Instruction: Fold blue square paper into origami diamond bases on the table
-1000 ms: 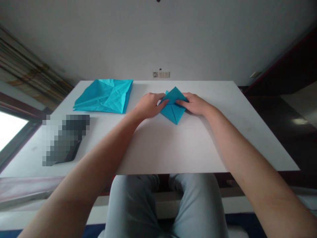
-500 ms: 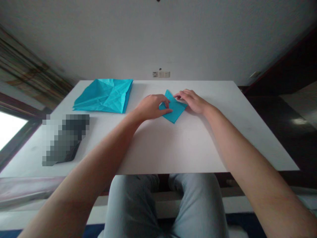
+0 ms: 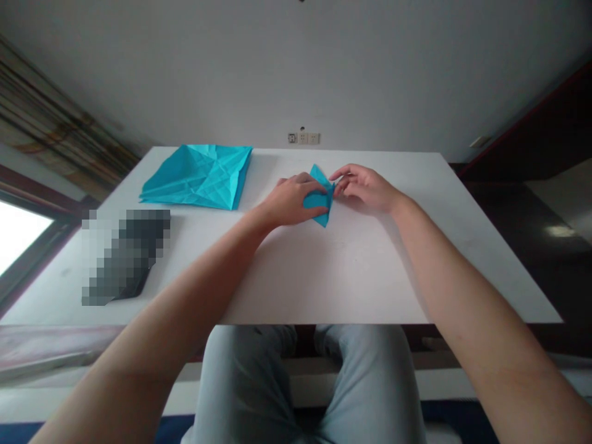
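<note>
1. We see the folded blue paper (image 3: 316,199) lying on the white surface (image 3: 319,277), right of the larger sheet, between the left hand (image 3: 292,200) and the right hand (image 3: 367,186).
2. Left grip: thumb and forefinger spread over the paper, blue showing between them; whether the hidden fingers pinch its edge, we cannot tell.
3. Right grip: fingers curled, tips at a narrow raised edge on the paper's right side; pinching or merely touching, we cannot tell.
4. We judge the step in hand to be working a fold at that edge; we would pin the body flat with the left thumb, align the corner before pressing, then crease outward from the middle; a hurried press could set the crease crooked.
5. Far left on the surface: a larger blue sheet (image 3: 203,176), creased all over; nearer, at left, a dark item (image 3: 132,265), pixelated, so we cannot identify it.
6. Room: a plain grey wall (image 3: 393,80) beyond the far edge, with sockets (image 3: 303,139) low on it; striped curtain (image 3: 50,117) and bright window (image 3: 23,237) at left; a dark area at right; jean-clad legs (image 3: 245,382) below the near edge.
</note>
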`<state>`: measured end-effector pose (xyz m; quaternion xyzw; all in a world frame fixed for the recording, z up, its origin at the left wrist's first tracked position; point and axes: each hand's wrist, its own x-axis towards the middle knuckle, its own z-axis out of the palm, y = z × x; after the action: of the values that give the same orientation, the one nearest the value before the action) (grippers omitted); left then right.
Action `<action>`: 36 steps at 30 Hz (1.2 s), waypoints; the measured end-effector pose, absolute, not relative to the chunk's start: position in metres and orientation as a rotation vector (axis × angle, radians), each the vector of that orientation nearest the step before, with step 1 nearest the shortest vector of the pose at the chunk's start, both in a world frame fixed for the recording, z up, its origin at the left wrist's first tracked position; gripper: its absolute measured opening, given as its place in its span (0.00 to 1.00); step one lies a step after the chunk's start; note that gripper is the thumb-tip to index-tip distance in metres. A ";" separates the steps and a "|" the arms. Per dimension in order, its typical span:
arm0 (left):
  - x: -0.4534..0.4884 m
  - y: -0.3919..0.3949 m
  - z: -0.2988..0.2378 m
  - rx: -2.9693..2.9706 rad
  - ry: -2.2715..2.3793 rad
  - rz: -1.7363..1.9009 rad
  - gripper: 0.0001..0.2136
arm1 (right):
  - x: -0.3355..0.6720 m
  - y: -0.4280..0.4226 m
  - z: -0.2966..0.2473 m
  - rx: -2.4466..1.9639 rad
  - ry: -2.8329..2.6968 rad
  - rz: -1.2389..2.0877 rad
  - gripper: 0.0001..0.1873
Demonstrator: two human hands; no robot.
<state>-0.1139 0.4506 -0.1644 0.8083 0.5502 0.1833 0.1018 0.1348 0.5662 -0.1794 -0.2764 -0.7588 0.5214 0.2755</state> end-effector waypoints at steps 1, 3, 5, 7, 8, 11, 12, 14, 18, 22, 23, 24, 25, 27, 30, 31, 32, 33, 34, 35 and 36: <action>-0.114 0.451 -0.165 2.382 1.627 0.537 0.25 | 0.135 0.566 -0.180 -0.722 -2.080 1.374 0.22; -0.115 0.452 -0.166 2.386 1.616 0.533 0.26 | 0.135 0.565 -0.184 -0.704 -2.155 1.309 0.28; -0.119 0.453 -0.167 2.391 1.587 0.530 0.26 | 0.134 0.565 -0.188 -0.717 -2.200 1.241 0.32; -0.122 0.455 -0.169 2.367 1.560 0.530 0.27 | 0.132 0.564 -0.191 -0.733 -2.234 1.165 0.35; -0.123 0.456 -0.169 2.341 1.554 0.543 0.28 | 0.132 0.563 -0.191 -0.739 -2.251 1.126 0.35; -0.125 0.457 -0.171 2.262 1.554 0.621 0.31 | 0.130 0.559 -0.190 -0.753 -2.295 1.049 0.29; -0.124 0.458 -0.171 2.253 1.562 0.636 0.32 | 0.130 0.558 -0.190 -0.756 -2.305 1.037 0.26; -0.122 0.458 -0.172 2.267 1.584 0.614 0.33 | 0.129 0.557 -0.189 -0.757 -2.330 1.006 0.21; -0.119 0.456 -0.173 2.298 1.599 0.530 0.39 | 0.129 0.561 -0.190 -0.769 -2.429 0.853 0.15; -0.120 0.453 -0.169 2.282 1.597 0.452 0.52 | 0.128 0.565 -0.195 -0.837 -2.457 0.643 0.10; -0.121 0.453 -0.168 2.276 1.605 0.428 0.56 | 0.128 0.565 -0.196 -0.852 -2.455 0.601 0.09; -0.121 0.452 -0.167 2.271 1.613 0.404 0.59 | 0.127 0.565 -0.197 -0.863 -2.453 0.565 0.07; -0.122 0.452 -0.167 2.268 1.621 0.385 0.61 | 0.126 0.565 -0.198 -0.870 -2.452 0.535 0.06; -0.123 0.452 -0.166 2.262 1.634 0.360 0.64 | 0.123 0.563 -0.199 -0.861 -2.453 0.487 0.04; -0.123 0.452 -0.166 2.243 1.670 0.348 0.64 | 0.121 0.557 -0.199 -0.799 -2.492 0.476 0.08; -0.122 0.451 -0.166 2.236 1.684 0.348 0.63 | 0.121 0.555 -0.198 -0.786 -2.509 0.484 0.10; -0.122 0.451 -0.166 2.233 1.689 0.349 0.61 | 0.121 0.554 -0.198 -0.784 -2.525 0.493 0.14; -0.122 0.451 -0.166 2.237 1.682 0.350 0.60 | 0.121 0.553 -0.197 -0.790 -2.537 0.500 0.16; -0.122 0.451 -0.166 2.244 1.666 0.354 0.59 | 0.121 0.553 -0.196 -0.802 -2.543 0.505 0.18; -0.123 0.452 -0.165 2.252 1.646 0.364 0.57 | 0.122 0.553 -0.195 -0.815 -2.546 0.509 0.19; -0.123 0.452 -0.165 2.256 1.632 0.377 0.55 | 0.123 0.553 -0.194 -0.826 -2.547 0.515 0.19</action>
<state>-0.1231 0.4523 -0.1654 0.7920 0.5727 0.1322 0.1652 0.1229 0.5529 -0.1939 -0.2966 -0.9140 0.1849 0.2060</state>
